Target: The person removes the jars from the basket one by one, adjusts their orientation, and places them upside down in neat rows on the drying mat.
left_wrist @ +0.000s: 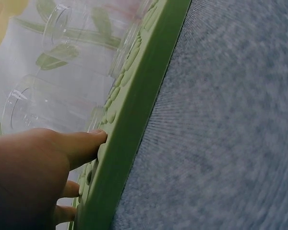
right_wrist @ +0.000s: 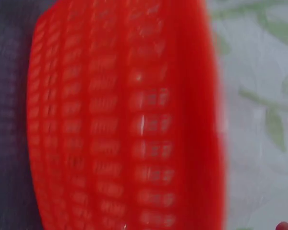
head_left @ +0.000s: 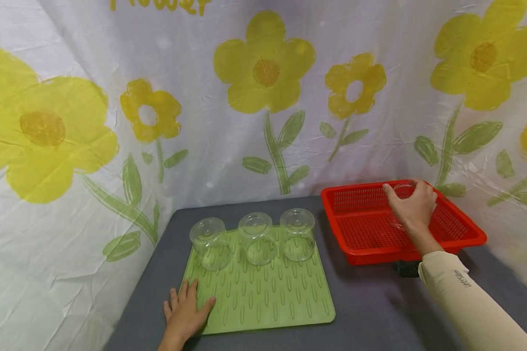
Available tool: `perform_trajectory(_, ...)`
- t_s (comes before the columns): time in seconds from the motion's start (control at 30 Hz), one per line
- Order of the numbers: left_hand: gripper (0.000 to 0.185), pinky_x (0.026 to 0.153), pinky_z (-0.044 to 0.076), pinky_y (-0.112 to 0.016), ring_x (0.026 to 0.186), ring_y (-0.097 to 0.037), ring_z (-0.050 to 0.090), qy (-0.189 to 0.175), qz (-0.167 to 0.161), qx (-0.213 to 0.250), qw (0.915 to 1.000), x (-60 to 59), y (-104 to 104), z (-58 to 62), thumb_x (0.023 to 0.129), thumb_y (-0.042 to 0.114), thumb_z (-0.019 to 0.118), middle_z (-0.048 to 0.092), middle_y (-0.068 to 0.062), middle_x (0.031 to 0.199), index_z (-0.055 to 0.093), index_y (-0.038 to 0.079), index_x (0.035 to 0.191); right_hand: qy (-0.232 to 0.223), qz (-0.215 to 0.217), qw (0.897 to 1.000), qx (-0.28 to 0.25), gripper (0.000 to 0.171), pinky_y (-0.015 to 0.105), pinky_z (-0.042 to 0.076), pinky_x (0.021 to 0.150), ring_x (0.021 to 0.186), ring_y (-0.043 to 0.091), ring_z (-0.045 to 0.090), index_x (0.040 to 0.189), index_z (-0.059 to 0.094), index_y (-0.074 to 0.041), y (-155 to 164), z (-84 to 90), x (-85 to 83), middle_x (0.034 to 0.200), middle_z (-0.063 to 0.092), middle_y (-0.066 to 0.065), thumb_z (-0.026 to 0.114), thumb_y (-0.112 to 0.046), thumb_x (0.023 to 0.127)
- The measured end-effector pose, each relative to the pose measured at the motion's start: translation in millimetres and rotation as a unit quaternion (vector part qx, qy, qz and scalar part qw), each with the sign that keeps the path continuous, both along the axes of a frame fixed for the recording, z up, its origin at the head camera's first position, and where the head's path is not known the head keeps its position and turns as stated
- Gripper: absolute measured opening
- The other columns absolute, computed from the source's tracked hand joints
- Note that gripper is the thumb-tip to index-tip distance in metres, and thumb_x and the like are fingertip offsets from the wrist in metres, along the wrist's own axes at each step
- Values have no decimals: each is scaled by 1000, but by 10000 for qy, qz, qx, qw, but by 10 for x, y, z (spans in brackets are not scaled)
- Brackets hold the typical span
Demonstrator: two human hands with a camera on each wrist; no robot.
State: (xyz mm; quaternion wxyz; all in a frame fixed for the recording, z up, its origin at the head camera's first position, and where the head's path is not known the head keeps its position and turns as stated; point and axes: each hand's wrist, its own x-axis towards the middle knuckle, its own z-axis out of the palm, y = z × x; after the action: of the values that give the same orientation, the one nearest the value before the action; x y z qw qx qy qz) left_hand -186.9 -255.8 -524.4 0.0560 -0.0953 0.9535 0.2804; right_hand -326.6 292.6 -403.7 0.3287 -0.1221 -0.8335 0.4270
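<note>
My right hand (head_left: 413, 205) is curled round a clear glass cup (head_left: 401, 191) inside the red basket (head_left: 461, 225), fingers wrapped over its top; the glass is mostly hidden behind the hand, and only its rim and a sliver below the palm show through. My left hand (head_left: 185, 310) lies flat with fingers spread and relaxed, gripping nothing, its fingertips pressing the near left corner of the green mat (head_left: 285, 302); in the left wrist view the fingers (left_wrist: 84, 143) rest right against the mat's raised edge. On the beige sleeve (head_left: 465, 297) of my right arm there is a small dark printed word, too small for me to read. The basket is hard plastic with a slotted mesh floor and walls and a solid rim; it sits at the right of the table (head_left: 377, 312), and a dark object under its near edge is largely covered, so I cannot tell what it is. The right wrist view is smeared with blur, showing only red mesh (right_wrist: 129, 129) and a bit of cloth. The mat looks like soft silicone with rows of raised oval ridges, and three clear glass cups (head_left: 256, 238) stand upside down in a row along its far edge. The table has a grey felt-like surface. Behind hangs a wrinkled white cloth (head_left: 70, 195) painted with yellow flowers; yellow lettering at the top is cut off by the frame and unreadable.
</note>
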Motion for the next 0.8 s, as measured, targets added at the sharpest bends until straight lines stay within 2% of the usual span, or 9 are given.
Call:
perform_trajectory(0.13, 96, 109, -8, -84, 145, -68, -9, -40, 14, 20, 10000, 10, -7, -24, 96, 60, 59, 7, -38, 163, 26, -5, 158, -313, -237, 9992, 66, 82, 64, 25, 113, 134, 51, 34, 147, 41, 5, 158, -61, -18, 143, 43, 35, 69, -47, 90)
perform_trajectory(0.27, 95, 109, -8, -84, 145, -68, -9, -12, 0, 27, 10000, 15, -7, -30, 96, 59, 59, 7, -38, 163, 26, -5, 157, -958, -280, 9950, 56, 95, 65, 22, 114, 136, 52, 28, 150, 29, 8, 320, -71, -35, 147, 33, 37, 69, -53, 89)
perform_trajectory(0.5, 94, 109, -7, -84, 145, -68, -8, 26, -10, -36, 10000, 15, 1, 1, 96, 59, 59, 8, -38, 163, 27, -5, 157, -2108, -54, 9775, -76, 115, 70, 23, 109, 135, 57, 19, 148, 16, 17, 538, 2, -71, 148, 19, 44, 64, -67, 86)
perform_trajectory(0.8, 95, 109, -7, -84, 145, -68, -8, -12, 2, -68, 10000, 1, 13, -3, 96, 59, 59, 8, -38, 163, 26, -5, 157, -2836, 276, 9585, -81, 126, 72, 25, 111, 138, 61, 15, 151, 2, 19, 684, 36, -84, 151, 12, 47, 59, -73, 86)
